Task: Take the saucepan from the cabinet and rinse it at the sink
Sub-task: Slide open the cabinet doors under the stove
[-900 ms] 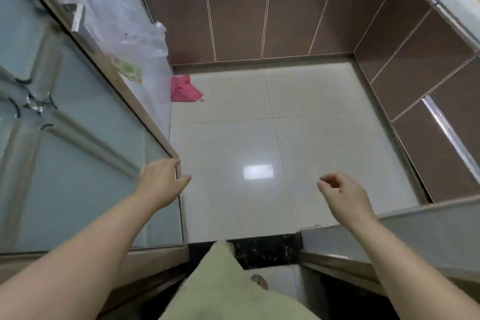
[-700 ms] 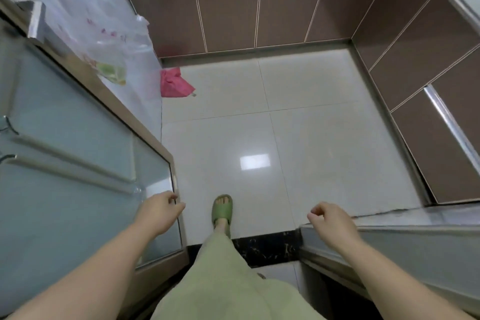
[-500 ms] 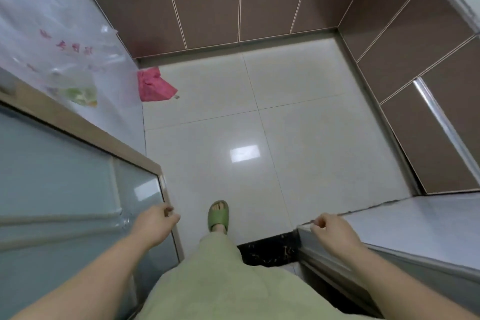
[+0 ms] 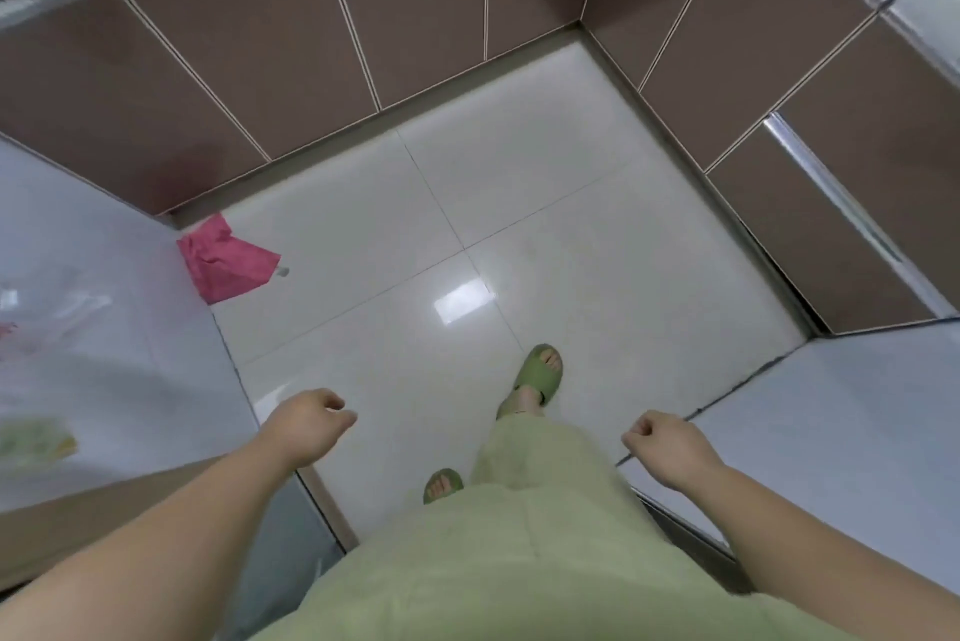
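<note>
Brown cabinet doors (image 4: 244, 63) line the far wall and the right side of a small kitchen floor (image 4: 467, 203) of pale glossy tiles. The person stands looking down, in light green trousers (image 4: 519, 536) and green slippers: one slipper (image 4: 540, 372) is stepped forward on the tiles, the other (image 4: 441, 483) shows only its toe past the trouser leg. The left hand (image 4: 306, 427) hangs over the floor beside the corner of a pale tabletop (image 4: 104, 276), its fingers (image 4: 340, 416) loosely curled and holding nothing. The right hand (image 4: 670, 448) hovers at the edge of a grey tabletop (image 4: 841, 432), fingers curled in, also empty. A crumpled pink cloth (image 4: 226, 260) lies on the floor against the left tabletop's base. No saucepan shows anywhere; all cabinet doors in view are shut.
</note>
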